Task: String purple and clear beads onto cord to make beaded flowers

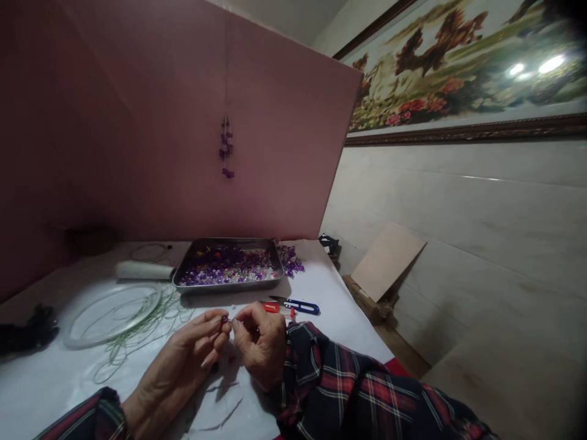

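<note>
Over the white table, my left hand (195,345) is closed in a pinch on a small purple bead (224,319) between thumb and fingertips. My right hand (262,343) meets it from the right, thumb and forefinger pressed together close to the bead. What the right fingertips hold is too small to make out. Just behind the hands stands a metal tray (229,287) full of purple, clear and a few red beads. Blue thread snips (300,305) and a red-handled tool (271,307) lie beside my right hand, which partly covers the red one.
A clear ring (72,333) and tangled green thread (132,336) lie left. Loose purple beads (291,260) sit right of the tray. A purple bead strand (226,146) hangs before the pink board (284,153). A dark object (27,330) rests at far left.
</note>
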A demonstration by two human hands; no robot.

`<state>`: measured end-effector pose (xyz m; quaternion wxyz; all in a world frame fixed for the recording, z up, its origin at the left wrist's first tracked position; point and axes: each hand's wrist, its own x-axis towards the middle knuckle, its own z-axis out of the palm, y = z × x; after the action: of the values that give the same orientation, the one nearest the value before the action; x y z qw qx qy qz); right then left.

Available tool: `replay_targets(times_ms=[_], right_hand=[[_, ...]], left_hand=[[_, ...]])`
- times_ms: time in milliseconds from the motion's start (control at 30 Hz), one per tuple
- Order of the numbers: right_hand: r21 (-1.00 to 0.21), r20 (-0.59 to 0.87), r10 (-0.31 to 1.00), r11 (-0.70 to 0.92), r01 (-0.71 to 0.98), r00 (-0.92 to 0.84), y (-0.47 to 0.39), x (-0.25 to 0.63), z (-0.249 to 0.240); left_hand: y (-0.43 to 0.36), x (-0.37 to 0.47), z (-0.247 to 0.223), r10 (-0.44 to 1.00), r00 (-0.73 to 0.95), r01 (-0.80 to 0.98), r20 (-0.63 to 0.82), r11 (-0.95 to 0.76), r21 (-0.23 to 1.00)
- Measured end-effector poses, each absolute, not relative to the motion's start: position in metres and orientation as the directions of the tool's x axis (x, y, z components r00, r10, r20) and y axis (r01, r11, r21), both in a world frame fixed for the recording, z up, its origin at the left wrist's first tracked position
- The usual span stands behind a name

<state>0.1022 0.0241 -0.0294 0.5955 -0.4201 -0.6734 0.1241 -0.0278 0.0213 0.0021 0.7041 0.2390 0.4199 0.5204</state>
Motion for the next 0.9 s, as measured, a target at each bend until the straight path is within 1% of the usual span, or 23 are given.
replay_targets(times_ms=[300, 500, 667, 767, 900], right_hand=[[-0.654, 0.711, 0.698, 0.614, 0.443, 0.082, 0.0238, 0.1013, -0.0267], [-0.665, 0.702, 0.709, 0.618, 0.419, 0.066, 0.0235, 0.1009, -0.0270], [-0.664, 0.691, 0.721, 0.601, 0.446, 0.058, 0.0247, 0.1013, -0.0307], [-0.665, 0.685, 0.727, 0.596, 0.451, 0.049, 0.0241, 0.1020, -0.0291], [-0.650, 0.706, 0.705, 0.614, 0.448, 0.057, 0.0228, 0.1021, -0.0261]], left_hand=[[0.0243, -0.0297, -0.0032, 0.932, 0.105, -0.541, -0.348, 0.347, 0.766], [0.0263, -0.0309, -0.0077, 0.941, 0.153, -0.559, -0.303, 0.335, 0.759], [0.0269, -0.0291, -0.0055, 0.941, 0.145, -0.584, -0.305, 0.330, 0.741], [0.0262, -0.0298, -0.0048, 0.931, 0.156, -0.591, -0.329, 0.355, 0.724], [0.0250, -0.0323, -0.0063, 0.934, 0.129, -0.558, -0.332, 0.345, 0.755]])
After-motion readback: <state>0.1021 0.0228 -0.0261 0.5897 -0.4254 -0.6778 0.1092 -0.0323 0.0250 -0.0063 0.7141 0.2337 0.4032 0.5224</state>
